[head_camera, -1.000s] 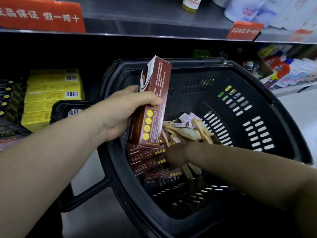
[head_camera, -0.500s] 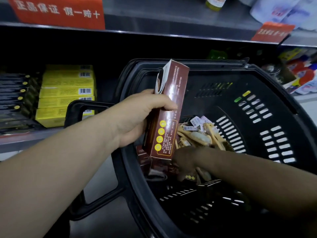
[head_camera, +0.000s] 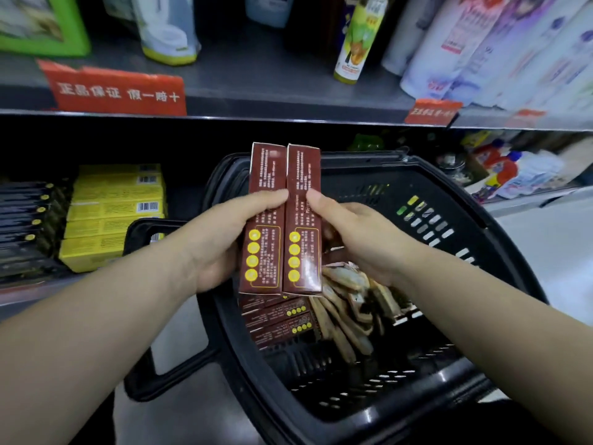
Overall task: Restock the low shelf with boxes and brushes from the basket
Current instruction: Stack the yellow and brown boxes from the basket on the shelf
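Observation:
Two brown boxes with yellow dots stand upright side by side above the black basket (head_camera: 481, 252). My left hand (head_camera: 221, 239) grips the left brown box (head_camera: 266, 175). My right hand (head_camera: 359, 239) grips the right brown box (head_camera: 303, 175), and the two boxes touch along their long edges. More brown boxes (head_camera: 279, 319) lie stacked inside the basket, beside a heap of wooden brushes (head_camera: 349, 303). The low shelf (head_camera: 22, 293) sits behind and to the left, partly in shadow.
Yellow boxes (head_camera: 115, 213) and dark boxes (head_camera: 25, 220) are stacked on the low shelf at left. The upper shelf (head_camera: 288, 104) carries a spray can (head_camera: 356, 36), bottles and red labels (head_camera: 118, 91). Bottles (head_camera: 500, 168) stand at right. The basket handle (head_camera: 141, 316) juts left.
My right hand has come up out of the basket with a second brown box and set it against the one in my left hand. The view has tilted upward.

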### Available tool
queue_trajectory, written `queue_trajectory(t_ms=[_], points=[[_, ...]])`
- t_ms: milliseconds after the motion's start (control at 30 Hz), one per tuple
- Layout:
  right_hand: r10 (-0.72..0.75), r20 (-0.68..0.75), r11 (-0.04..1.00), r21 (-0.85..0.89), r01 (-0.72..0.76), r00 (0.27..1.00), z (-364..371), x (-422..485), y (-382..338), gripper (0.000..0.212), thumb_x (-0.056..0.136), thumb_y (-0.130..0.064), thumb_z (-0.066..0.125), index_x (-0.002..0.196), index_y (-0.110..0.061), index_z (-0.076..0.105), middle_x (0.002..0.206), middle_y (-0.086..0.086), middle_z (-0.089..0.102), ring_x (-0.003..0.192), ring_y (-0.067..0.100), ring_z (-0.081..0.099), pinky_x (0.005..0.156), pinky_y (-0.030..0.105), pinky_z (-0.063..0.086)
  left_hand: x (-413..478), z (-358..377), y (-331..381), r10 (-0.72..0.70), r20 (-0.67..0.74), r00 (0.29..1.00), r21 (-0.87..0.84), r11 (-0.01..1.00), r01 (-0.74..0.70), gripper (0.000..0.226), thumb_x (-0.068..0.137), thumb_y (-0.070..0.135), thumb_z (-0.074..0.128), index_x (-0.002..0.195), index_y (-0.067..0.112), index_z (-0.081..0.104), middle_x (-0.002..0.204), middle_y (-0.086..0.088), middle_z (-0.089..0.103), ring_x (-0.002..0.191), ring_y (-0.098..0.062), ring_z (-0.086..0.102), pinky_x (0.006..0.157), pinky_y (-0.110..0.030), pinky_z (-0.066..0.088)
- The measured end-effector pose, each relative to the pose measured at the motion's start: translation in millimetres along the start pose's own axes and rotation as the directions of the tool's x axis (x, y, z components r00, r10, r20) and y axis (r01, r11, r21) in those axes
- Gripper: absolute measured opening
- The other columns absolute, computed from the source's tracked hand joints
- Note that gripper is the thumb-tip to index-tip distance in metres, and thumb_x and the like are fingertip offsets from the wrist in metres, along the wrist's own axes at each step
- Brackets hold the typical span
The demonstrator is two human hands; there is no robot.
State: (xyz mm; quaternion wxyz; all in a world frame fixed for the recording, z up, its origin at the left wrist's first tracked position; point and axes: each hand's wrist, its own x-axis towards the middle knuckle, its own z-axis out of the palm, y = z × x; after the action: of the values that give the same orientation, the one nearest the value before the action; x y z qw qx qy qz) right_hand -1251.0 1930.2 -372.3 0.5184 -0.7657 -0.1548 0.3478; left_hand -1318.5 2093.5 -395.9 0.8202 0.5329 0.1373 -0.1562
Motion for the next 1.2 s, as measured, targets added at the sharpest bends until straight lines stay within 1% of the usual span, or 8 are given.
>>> queue_trajectory(t_ms=[167,300,433,667,767,900,1067,1200], points=[[-0.092,0.040,0.995,-0.024,0.093,0.995,12,-1,-25,0.053,0.091,-0.057,0.039,0.052,-0.023,0.048,0.067,-0.001,0.067,0.067,0.015,0.068,0.061,0.027,0.055,-26,-23,15,-0.015,0.039,0.999,-0.007,1.000,0.015,0.030,0.047,0.039,0.087,0.070,0.023,0.078,0.082,-0.007,0.076,0.070,-0.022,0.073,0.055,-0.033,0.056],[-0.135,0.072,0.982,-0.125,0.143,0.988,28,11,-45,0.017,0.090,-0.041,0.055,0.089,-0.024,0.052,0.095,-0.003,0.068,0.081,0.015,0.070,0.065,0.027,0.056,-43,-60,26,-0.038,0.019,0.999,-0.028,0.999,0.039,0.055,0.032,0.038,0.092,0.081,0.015,0.079,0.086,-0.012,0.075,0.071,-0.027,0.072,0.065,-0.038,0.058],[-0.154,0.191,0.983,-0.074,0.171,0.969,55,34,-69,0.064,0.081,-0.030,0.068,0.134,-0.030,0.033,0.121,-0.008,0.058,0.105,0.008,0.061,0.082,0.030,0.055,-67,-99,34,-0.118,0.003,0.993,-0.025,0.993,0.118,0.067,0.023,0.035,0.095,0.083,0.011,0.078,0.088,-0.016,0.074,0.073,-0.029,0.072,0.076,-0.045,0.058],[-0.146,0.393,0.974,-0.105,0.202,0.908,114,77,-87,0.038,0.078,-0.030,0.068,0.114,-0.031,0.055,0.102,-0.008,0.069,0.087,0.004,0.068,0.067,0.020,0.053,-109,-147,39,-0.168,-0.054,0.984,-0.114,0.980,0.161,0.061,0.015,0.025,0.096,0.069,0.004,0.077,0.075,-0.016,0.072,0.060,-0.029,0.070,0.055,-0.038,0.059],[-0.095,0.417,0.963,-0.191,0.189,0.904,127,97,-87,0.037,0.069,-0.045,0.069,0.102,-0.027,0.065,0.100,-0.005,0.073,0.094,0.009,0.069,0.084,0.023,0.051,-116,-167,35,-0.192,-0.084,0.978,-0.113,0.977,0.182,0.062,0.017,0.027,0.096,0.071,0.004,0.078,0.079,-0.017,0.073,0.063,-0.029,0.071,0.057,-0.038,0.059],[0.007,0.330,0.949,-0.299,0.097,0.944,133,124,-77,0.031,0.073,-0.055,0.066,0.075,-0.026,0.075,0.090,-0.004,0.075,0.084,0.008,0.070,0.096,0.031,0.042,-112,-193,26,-0.210,-0.186,0.960,-0.080,0.977,0.198,0.056,0.036,0.033,0.092,0.081,0.004,0.075,0.084,-0.020,0.073,0.066,-0.032,0.071,0.056,-0.043,0.059],[0.029,0.047,0.961,-0.277,-0.015,0.999,134,158,-71,0.038,0.085,-0.050,0.060,0.086,-0.014,0.073,0.100,0.005,0.072,0.095,0.021,0.065,0.088,0.032,0.046,-97,-218,10,-0.217,-0.362,0.907,-0.135,0.974,0.180,0.051,0.051,0.032,0.077,0.093,0.005,0.064,0.073,-0.017,0.073,0.057,-0.029,0.070,0.045,-0.034,0.055],[0.024,0.011,0.882,-0.471,-0.016,1.000,136,182,-74,0.032,0.091,-0.039,0.056,0.103,-0.010,0.063,0.105,0.009,0.068,0.099,0.027,0.063,0.089,0.035,0.048,-82,-228,0,-0.220,-0.386,0.896,-0.127,0.975,0.185,0.064,0.042,0.036,0.081,0.097,0.006,0.064,0.076,-0.015,0.074,0.061,-0.026,0.071,0.055,-0.033,0.058]])
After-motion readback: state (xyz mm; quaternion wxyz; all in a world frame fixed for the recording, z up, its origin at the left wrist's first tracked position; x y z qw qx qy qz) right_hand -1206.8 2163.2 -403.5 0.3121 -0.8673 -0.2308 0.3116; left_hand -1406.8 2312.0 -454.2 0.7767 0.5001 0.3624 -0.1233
